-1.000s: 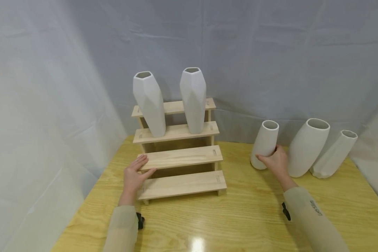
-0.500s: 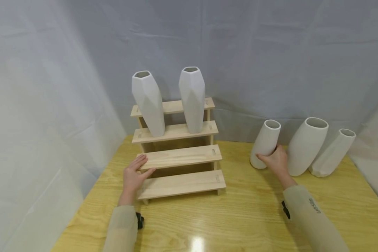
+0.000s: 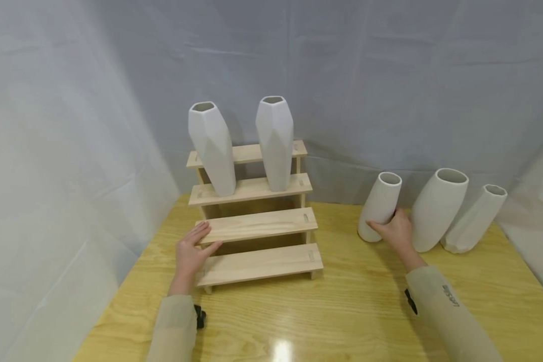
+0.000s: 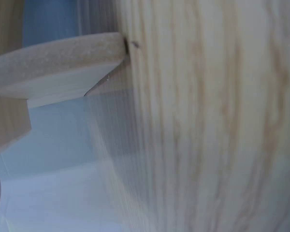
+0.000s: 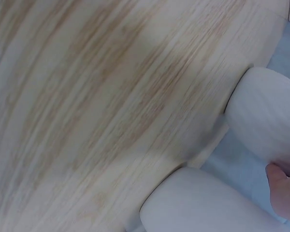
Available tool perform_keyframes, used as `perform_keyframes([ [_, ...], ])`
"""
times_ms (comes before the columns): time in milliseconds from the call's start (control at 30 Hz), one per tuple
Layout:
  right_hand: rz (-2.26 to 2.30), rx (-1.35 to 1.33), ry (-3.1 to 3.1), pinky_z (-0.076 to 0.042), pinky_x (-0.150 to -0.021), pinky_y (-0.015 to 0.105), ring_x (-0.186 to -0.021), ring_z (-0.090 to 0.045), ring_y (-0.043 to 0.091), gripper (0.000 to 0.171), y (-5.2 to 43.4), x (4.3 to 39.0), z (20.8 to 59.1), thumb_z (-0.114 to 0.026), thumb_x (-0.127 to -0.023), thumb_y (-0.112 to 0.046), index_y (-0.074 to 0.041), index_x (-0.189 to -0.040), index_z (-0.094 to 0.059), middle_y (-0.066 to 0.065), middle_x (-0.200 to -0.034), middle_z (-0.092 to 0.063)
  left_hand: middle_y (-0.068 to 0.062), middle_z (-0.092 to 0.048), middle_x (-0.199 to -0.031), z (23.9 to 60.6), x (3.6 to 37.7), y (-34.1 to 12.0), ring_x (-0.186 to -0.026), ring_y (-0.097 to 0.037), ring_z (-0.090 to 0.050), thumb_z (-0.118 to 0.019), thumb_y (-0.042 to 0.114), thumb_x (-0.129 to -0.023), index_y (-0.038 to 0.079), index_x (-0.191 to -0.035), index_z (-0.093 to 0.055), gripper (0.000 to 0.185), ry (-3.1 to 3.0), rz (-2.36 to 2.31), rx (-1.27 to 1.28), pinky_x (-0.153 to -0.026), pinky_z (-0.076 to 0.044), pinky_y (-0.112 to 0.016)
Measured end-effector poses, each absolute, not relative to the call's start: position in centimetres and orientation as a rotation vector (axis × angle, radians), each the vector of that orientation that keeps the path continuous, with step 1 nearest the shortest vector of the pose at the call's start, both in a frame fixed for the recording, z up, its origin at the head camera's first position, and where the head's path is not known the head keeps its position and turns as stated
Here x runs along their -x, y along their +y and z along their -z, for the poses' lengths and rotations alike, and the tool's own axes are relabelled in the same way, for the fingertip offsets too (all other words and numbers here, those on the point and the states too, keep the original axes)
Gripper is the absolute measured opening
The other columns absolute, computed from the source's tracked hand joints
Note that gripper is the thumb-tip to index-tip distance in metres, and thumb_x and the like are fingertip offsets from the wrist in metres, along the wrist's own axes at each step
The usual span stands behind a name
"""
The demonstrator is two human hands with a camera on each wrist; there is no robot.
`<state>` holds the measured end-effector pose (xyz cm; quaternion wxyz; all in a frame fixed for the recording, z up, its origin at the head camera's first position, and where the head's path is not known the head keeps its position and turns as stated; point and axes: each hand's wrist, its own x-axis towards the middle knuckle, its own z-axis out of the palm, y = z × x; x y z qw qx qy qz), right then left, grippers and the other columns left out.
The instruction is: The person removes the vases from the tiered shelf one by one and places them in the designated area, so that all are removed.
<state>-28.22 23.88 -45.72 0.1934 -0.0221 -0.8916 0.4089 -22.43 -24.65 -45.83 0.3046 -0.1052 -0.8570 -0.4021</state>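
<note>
Now the right hand [image 3: 395, 232] holds the small white vase [image 3: 380, 206] with its fingers [image 3: 376, 227] curled around the lower part; this vase stands on the yellow bench [image 3: 344, 311], right of the wooden step shelf [image 3: 258, 226], and its open mouth looks dark, so I cannot tell what is inside. Just beside it on the right stand a bigger round vase [image 3: 439, 208] and a faceted vase [image 3: 475, 218], very close to the hand. The left hand [image 3: 191, 254] rests with relaxed, straight fingers on the left end of the shelf's third step, and two tall faceted vases [image 3: 211, 148] [image 3: 275, 141] stand on the second step.
</note>
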Motion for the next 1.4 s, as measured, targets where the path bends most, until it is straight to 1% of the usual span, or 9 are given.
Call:
perform_keyframes([
  [200, -1.189, 0.049, -2.507, -0.043, -0.080, 0.052, -0.095, -0.050, 0.042, 0.068, 23.8, 28.1, 45.3, -0.075, -0.069, -0.023, 0.015, -0.115, -0.041, 0.033, -0.105, -0.051, -0.014, -0.057, -0.114, 45.7, 22.4, -24.6, -0.111, -0.028, -0.049, -0.080, 0.011, -0.063, -0.005, -0.105, -0.061, 0.049, -2.263, 1.077, 0.288, -0.098, -0.035, -0.031],
  [433, -1.313, 0.055, -2.483, -0.035, -0.093, 0.051, -0.111, -0.039, 0.045, 0.074, 23.8, 27.2, 44.7, -0.072, -0.073, -0.021, 0.018, -0.123, -0.033, 0.036, -0.120, -0.040, -0.015, -0.056, -0.114, 45.5, 22.2, -24.5, -0.110, -0.028, -0.050, -0.080, 0.010, -0.062, -0.006, -0.104, -0.061, 0.048, -2.275, 1.069, 0.282, -0.097, -0.035, -0.032],
  [567, -1.336, 0.081, -2.417, -0.032, -0.097, 0.048, -0.115, -0.036, 0.044, 0.072, 23.5, 26.6, 44.0, -0.072, -0.073, -0.017, 0.016, -0.123, -0.033, 0.035, -0.123, -0.038, -0.015, -0.057, -0.113, 45.4, 22.3, -24.5, -0.109, -0.029, -0.050, -0.080, 0.009, -0.062, -0.006, -0.104, -0.061, 0.048, -2.273, 1.048, 0.290, -0.096, -0.036, -0.032],
  [667, -1.358, 0.110, -2.357, -0.030, -0.099, 0.047, -0.117, -0.035, 0.043, 0.070, 23.3, 26.1, 43.2, -0.072, -0.072, -0.014, 0.016, -0.123, -0.034, 0.033, -0.123, -0.038, -0.016, -0.057, -0.112, 45.5, 22.3, -24.5, -0.108, -0.030, -0.051, -0.080, 0.008, -0.061, -0.006, -0.103, -0.061, 0.049, -2.258, 1.044, 0.307, -0.096, -0.036, -0.032],
  [867, -1.419, 0.118, -2.310, -0.028, -0.101, 0.046, -0.119, -0.032, 0.042, 0.073, 22.9, 24.9, 42.1, -0.071, -0.074, -0.014, 0.015, -0.127, -0.030, 0.031, -0.128, -0.035, -0.015, -0.058, -0.112, 45.6, 22.4, -24.5, -0.109, -0.029, -0.050, -0.080, 0.009, -0.061, -0.006, -0.103, -0.062, 0.048, -2.250, 1.050, 0.306, -0.097, -0.036, -0.031],
  [1033, -1.456, 0.087, -2.299, -0.026, -0.103, 0.044, -0.121, -0.031, 0.040, 0.074, 22.2, 23.9, 41.2, -0.071, -0.075, -0.013, 0.012, -0.129, -0.028, 0.029, -0.131, -0.033, -0.016, -0.058, -0.111, 45.6, 22.3, -24.5, -0.108, -0.030, -0.051, -0.081, 0.009, -0.061, -0.006, -0.102, -0.062, 0.048, -2.252, 1.035, 0.308, -0.096, -0.036, -0.032],
  [1233, -1.468, 0.059, -2.267, -0.027, -0.103, 0.040, -0.121, -0.033, 0.037, 0.071, 21.3, 23.0, 40.1, -0.072, -0.073, -0.008, 0.013, -0.128, -0.031, 0.029, -0.129, -0.036, -0.015, -0.057, -0.112, 45.6, 22.4, -24.5, -0.109, -0.029, -0.050, -0.080, 0.010, -0.061, -0.006, -0.103, -0.062, 0.048, -2.256, 1.053, 0.292, -0.097, -0.036, -0.032],
  [1400, -1.535, 0.001, -2.252, -0.026, -0.104, 0.039, -0.122, -0.032, 0.035, 0.071, 20.5, 22.7, 39.5, -0.070, -0.074, -0.006, 0.013, -0.129, -0.028, 0.028, -0.131, -0.034, -0.016, -0.058, -0.111, 45.6, 22.4, -24.6, -0.108, -0.030, -0.051, -0.081, 0.008, -0.060, -0.006, -0.102, -0.062, 0.048, -2.241, 1.039, 0.308, -0.096, -0.036, -0.031],
])
